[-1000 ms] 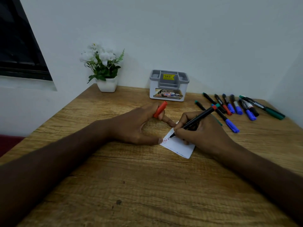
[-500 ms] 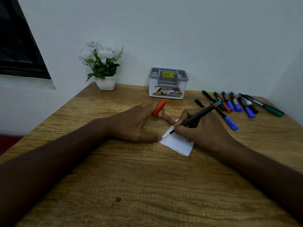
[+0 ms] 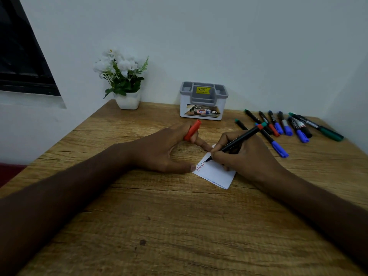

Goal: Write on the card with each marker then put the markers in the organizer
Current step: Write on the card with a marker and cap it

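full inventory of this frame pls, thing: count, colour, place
card: 1, white with red writing, centre of table
marker: 1, black, uncapped, tip on card
cap: 1, red, in left hand
loose markers: about nine, blue, red, green, black caps, lying right rear of table
organizer: 1, grey and white, at back wall
flower pot: 1, white with white flowers, rear left
table: 1, wood
left hand: holds cap, thumb at card edge
right hand: grips marker, writing
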`<state>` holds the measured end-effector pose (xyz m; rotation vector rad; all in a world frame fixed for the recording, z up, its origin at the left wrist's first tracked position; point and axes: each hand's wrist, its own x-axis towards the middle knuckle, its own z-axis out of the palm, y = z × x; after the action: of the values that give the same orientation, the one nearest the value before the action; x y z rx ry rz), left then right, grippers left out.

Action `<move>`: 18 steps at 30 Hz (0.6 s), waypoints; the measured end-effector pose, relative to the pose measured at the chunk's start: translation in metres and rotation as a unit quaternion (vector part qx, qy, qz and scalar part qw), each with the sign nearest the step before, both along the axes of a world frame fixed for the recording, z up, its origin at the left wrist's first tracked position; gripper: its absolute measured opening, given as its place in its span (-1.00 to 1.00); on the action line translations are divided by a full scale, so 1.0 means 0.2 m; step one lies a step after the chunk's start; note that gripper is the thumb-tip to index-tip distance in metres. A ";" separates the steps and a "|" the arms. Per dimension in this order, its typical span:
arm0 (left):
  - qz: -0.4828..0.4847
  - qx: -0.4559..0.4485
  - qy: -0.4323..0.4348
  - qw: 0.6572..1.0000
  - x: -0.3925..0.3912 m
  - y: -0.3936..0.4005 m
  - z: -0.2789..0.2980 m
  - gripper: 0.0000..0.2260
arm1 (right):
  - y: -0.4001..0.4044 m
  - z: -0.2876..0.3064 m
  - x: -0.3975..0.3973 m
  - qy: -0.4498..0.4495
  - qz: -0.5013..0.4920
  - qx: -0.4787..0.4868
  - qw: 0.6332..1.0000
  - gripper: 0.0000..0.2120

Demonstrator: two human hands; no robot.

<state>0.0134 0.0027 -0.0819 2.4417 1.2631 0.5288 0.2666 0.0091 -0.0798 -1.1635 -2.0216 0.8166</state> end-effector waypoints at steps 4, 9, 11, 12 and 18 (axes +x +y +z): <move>0.005 0.003 0.003 1.000 0.00 0.00 0.00 -0.49 | 0.00 0.00 0.00 -0.001 -0.009 -0.003 1.000 -0.91; 0.005 -0.006 0.010 1.000 -0.01 0.00 0.00 -0.50 | 0.00 0.00 0.00 0.002 -0.020 -0.010 1.000 -0.93; 0.006 -0.008 0.009 1.000 -0.01 0.00 0.00 -0.53 | 0.00 0.00 -0.01 0.002 -0.024 -0.010 1.000 -0.94; 0.006 -0.008 0.007 1.000 -0.01 0.00 0.00 -0.52 | 0.01 0.00 -0.01 -0.001 -0.025 -0.009 1.000 -0.94; 0.007 -0.008 0.023 1.000 -0.02 0.01 -0.01 -0.39 | 0.01 0.00 -0.01 -0.004 -0.036 -0.017 0.999 -0.93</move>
<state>0.0096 0.0041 -0.0848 2.4462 1.2995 0.4675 0.2651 0.0103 -0.0798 -1.2525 -1.9689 0.8140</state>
